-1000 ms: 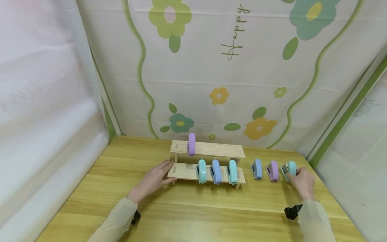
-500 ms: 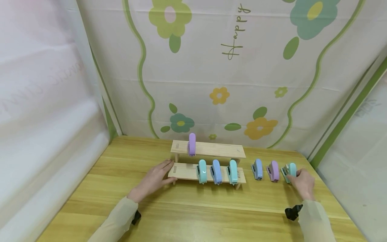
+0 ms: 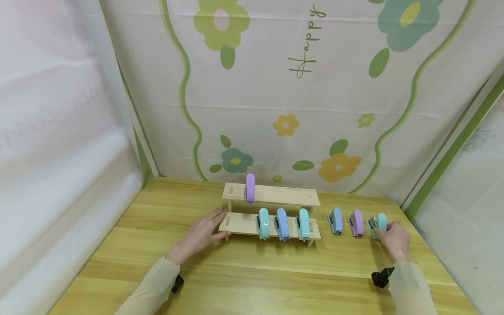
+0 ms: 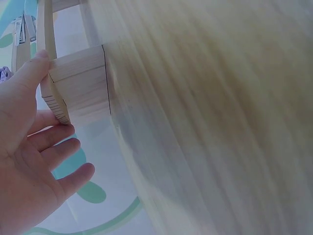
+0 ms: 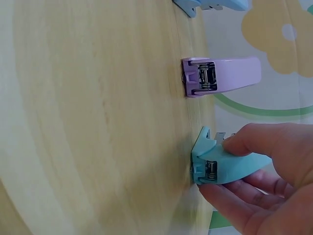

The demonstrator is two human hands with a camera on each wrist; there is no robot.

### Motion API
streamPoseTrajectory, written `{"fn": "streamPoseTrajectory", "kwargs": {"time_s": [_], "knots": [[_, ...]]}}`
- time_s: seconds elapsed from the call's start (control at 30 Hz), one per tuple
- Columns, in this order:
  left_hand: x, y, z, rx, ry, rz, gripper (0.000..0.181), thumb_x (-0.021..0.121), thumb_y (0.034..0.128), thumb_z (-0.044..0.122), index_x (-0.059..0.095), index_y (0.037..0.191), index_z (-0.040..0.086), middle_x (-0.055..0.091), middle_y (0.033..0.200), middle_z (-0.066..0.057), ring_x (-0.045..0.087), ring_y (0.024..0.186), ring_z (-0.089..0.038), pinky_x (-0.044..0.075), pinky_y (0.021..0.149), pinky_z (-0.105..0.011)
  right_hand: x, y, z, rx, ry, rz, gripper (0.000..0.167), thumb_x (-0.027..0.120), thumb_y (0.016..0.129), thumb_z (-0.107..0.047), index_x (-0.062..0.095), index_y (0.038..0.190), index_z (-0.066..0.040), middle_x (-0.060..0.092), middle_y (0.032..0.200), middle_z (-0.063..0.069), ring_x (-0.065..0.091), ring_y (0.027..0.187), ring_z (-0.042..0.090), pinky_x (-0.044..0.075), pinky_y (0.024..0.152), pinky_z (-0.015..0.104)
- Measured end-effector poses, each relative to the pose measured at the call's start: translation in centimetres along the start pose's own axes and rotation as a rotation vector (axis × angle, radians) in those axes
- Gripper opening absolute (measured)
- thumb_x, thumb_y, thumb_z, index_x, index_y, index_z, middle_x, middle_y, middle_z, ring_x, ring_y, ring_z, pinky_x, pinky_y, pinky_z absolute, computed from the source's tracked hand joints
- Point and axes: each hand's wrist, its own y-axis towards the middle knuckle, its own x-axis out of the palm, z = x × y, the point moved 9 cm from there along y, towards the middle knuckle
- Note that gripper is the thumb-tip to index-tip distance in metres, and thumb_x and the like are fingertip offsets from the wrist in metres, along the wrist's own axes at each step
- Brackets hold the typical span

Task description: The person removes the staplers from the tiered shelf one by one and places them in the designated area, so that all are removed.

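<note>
My left hand (image 3: 201, 234) is at the left end of a low wooden stand (image 3: 244, 224). In the left wrist view its thumb and index finger hold the end of the board (image 4: 45, 29) from opposite edges, while the other fingers extend past it. Over on the right, my right hand (image 3: 395, 239) pinches a teal stapler (image 5: 234, 164) between thumb and fingers. That stapler stands on end on the table. Beside it are a purple stapler (image 3: 356, 223) and a blue stapler (image 3: 335, 221). The lower board carries a teal stapler (image 3: 263, 224), a blue stapler (image 3: 281, 224) and another teal stapler (image 3: 302, 224).
A purple stapler (image 3: 250, 189) stands near the left of the upper board (image 3: 283, 194), behind the lower one. Both boards are raised on legs above the wood-grain table (image 3: 252, 280). Flower-patterned cloth (image 3: 244, 87) hangs behind and at both sides.
The teal stapler under my right hand has shifted very slightly. My left hand stays at the stand's end, and the other staplers keep their places.
</note>
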Motion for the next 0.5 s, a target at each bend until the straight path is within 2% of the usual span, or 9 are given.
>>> {"fn": "streamPoseTrajectory", "kwargs": {"time_s": [0.27, 0.5], "knots": [[0.04, 0.05, -0.06, -0.009, -0.006, -0.009, 0.073, 0.075, 0.0861, 0.04, 0.052, 0.139, -0.005, 0.054, 0.142, -0.025, 0.056, 0.129, -0.041, 0.052, 0.104, -0.05, 0.11, -0.14, 0.03, 0.007, 0.001, -0.023, 0.044, 0.062, 0.09, -0.018, 0.049, 0.112, 0.017, 0.06, 0.102, 0.036, 0.06, 0.087, 0.04, 0.054, 0.06, 0.036], [0.07, 0.04, -0.13, -0.017, -0.01, -0.014, 0.073, 0.074, 0.0863, 0.039, 0.052, 0.139, -0.005, 0.054, 0.142, -0.025, 0.056, 0.129, -0.041, 0.052, 0.105, -0.05, -0.26, -0.58, -0.48, -0.007, -0.019, -0.051, 0.055, 0.063, 0.092, -0.023, 0.044, 0.121, 0.02, 0.054, 0.117, 0.043, 0.058, 0.1, 0.052, 0.058, 0.07, 0.048]]}}
